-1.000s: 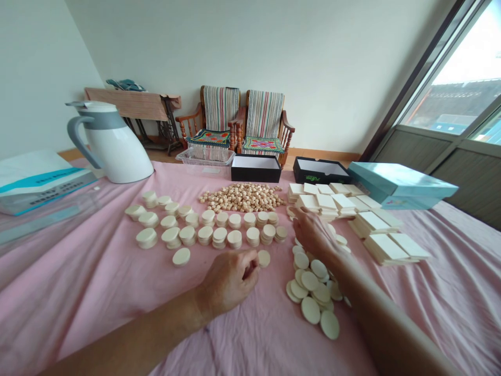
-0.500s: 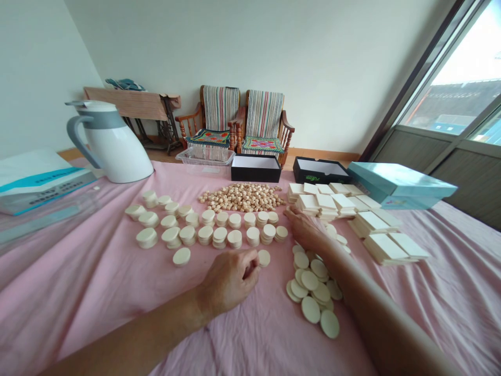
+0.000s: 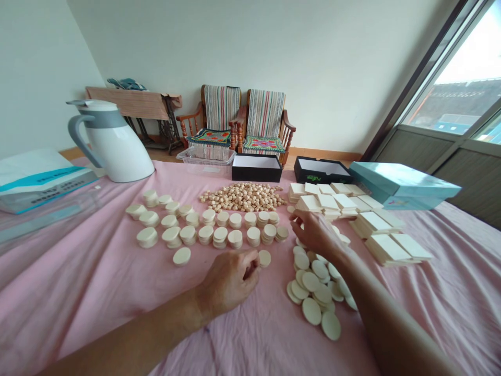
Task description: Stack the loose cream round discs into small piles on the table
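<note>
My left hand (image 3: 230, 279) rests on the pink cloth with its fingers curled in. Its knuckles are right beside a pale round wooden disc (image 3: 265, 258), and whatever the curled fingers hold is hidden. Over the far end of a loose heap of wooden discs (image 3: 311, 282) is my right hand (image 3: 313, 232), its fingers bent and a little apart, with nothing visible between them. A single disc (image 3: 291, 209) lies just beyond its fingertips. Rows of stacked discs (image 3: 221, 235) stand to the left, and another lone disc (image 3: 181, 256) lies in front of them.
Small wooden pieces (image 3: 242, 197) form a pile behind the rows. Square wooden tiles (image 3: 326, 202) and rectangular ones (image 3: 387, 246) are stacked at right. Behind stand a clear tray (image 3: 205, 155), black boxes (image 3: 256, 173) and a blue box (image 3: 403, 183). A white jug (image 3: 119, 149) is at left.
My right hand has drawn back slightly and to the right, uncovering the single disc near the square tiles and more of the heap. My left hand has stayed in place.
</note>
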A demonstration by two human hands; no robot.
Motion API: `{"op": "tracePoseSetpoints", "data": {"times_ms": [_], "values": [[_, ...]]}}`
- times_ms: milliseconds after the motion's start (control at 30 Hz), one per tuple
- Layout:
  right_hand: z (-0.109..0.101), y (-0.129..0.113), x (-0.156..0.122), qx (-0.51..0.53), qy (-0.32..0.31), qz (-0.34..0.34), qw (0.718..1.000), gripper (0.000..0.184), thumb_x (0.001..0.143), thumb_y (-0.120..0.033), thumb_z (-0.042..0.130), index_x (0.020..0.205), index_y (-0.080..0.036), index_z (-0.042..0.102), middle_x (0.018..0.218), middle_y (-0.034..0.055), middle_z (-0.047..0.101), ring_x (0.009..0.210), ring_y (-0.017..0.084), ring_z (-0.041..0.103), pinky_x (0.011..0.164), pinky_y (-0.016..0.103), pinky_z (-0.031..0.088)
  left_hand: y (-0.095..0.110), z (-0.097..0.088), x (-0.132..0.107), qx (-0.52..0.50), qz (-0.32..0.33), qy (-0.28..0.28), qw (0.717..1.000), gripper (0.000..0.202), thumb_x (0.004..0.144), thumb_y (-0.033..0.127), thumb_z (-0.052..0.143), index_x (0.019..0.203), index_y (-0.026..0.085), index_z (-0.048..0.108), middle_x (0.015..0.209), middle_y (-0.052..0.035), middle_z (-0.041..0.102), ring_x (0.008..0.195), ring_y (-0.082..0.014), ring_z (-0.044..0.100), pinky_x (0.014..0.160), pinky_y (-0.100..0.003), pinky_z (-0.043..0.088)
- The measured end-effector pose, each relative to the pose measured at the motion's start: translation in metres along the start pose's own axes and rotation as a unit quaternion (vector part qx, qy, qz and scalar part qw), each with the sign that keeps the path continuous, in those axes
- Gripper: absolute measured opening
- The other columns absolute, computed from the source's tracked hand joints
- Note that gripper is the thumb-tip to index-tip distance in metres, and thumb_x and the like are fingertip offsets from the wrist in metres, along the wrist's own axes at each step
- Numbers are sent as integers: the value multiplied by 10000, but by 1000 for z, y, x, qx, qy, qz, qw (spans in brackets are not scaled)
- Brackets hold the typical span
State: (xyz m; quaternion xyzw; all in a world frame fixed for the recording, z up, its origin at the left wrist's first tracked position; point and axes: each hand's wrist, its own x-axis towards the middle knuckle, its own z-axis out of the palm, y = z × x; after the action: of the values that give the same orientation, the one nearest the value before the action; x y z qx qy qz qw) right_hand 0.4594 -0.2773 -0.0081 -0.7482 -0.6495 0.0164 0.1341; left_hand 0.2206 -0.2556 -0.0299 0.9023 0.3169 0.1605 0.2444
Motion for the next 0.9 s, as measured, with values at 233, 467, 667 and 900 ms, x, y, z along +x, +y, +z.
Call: {"op": "tracePoseSetpoints", "data": {"times_ms": [233,467,667,900], "values": [[18,1,15,-68,-40,2,997,570,788,-67,406,1350,-159,406,1383,163,440,1007,222,593,769,292,431,0,1,-1,3,3,4,1000,74,774,153,499,726,179,549,587,39,536,528,-95,465,543,-223,277],[18,-9,22,-132,-96,39,986,469,889,-169,312,1348,-236,379,1394,179,414,972,311,616,737,421,452,0,0,-1,-1,13,7,1000,81,774,141,500,716,179,541,589,37,533,530,-95,457,539,-222,275],[19,-8,23,-129,-82,37,988,428,878,-142,324,1291,-190,424,1393,196,392,989,300,606,733,398,445,0,0,-1,-5,17,10,1000,81,773,139,502,708,176,533,606,26,548,548,-102,462,537,-222,275],[17,-3,20,-107,-52,38,992,283,853,-101,359,1063,-170,537,1126,128,581,925,223,608,693,294,411,-2,2,-1,-5,20,10,1000,75,769,135,501,715,179,528,599,38,536,534,-91,450,539,-223,264]]}}
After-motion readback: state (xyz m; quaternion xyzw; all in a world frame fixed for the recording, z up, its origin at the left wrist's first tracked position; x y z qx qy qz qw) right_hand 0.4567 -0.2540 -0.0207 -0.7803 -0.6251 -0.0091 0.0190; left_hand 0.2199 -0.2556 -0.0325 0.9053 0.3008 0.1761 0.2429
